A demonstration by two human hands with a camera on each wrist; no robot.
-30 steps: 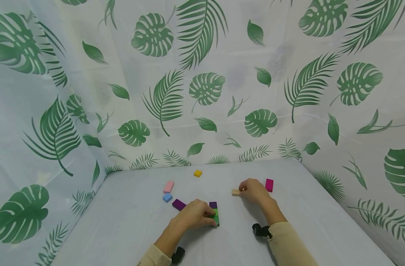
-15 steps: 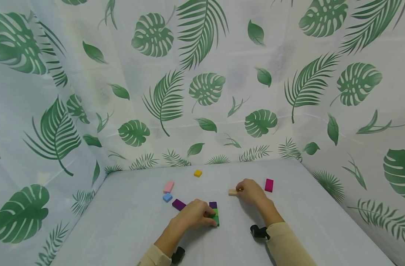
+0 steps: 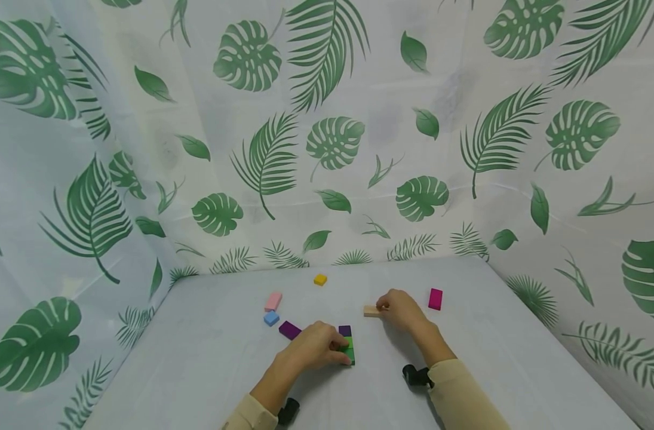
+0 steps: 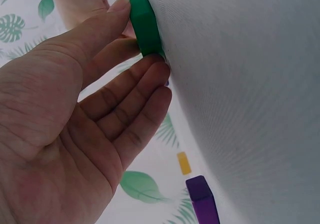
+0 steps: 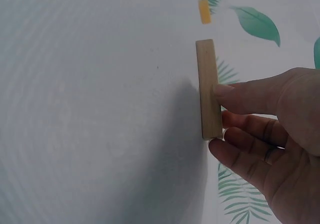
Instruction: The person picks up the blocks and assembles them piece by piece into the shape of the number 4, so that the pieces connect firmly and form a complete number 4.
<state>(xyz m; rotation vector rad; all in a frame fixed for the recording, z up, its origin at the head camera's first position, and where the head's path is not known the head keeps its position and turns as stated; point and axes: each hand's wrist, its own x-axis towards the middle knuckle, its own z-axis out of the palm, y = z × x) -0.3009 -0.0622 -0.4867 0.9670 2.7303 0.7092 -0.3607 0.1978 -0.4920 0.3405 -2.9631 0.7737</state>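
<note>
My left hand (image 3: 315,346) holds a dark green block (image 4: 145,23) between thumb and fingers on the table. A lighter green block (image 3: 349,342) and a dark purple block (image 3: 345,330) line up beyond it, partly behind my fingertips. My right hand (image 3: 403,310) pinches a long plain wooden block (image 5: 209,88) that lies on the tabletop, the thumb on its near side. In the head view this wooden block points left, toward the middle.
Left of my left hand lies a long purple block (image 3: 289,330), with a blue block (image 3: 271,318) and a pink block (image 3: 273,301) beyond. A yellow block (image 3: 320,279) sits far back. To the right is a magenta block (image 3: 435,299). Leaf-printed cloth (image 3: 380,239) walls the table (image 3: 224,358).
My right hand has moved left across the table with the wooden block, away from the magenta block. The left hand keeps its place on the green block.
</note>
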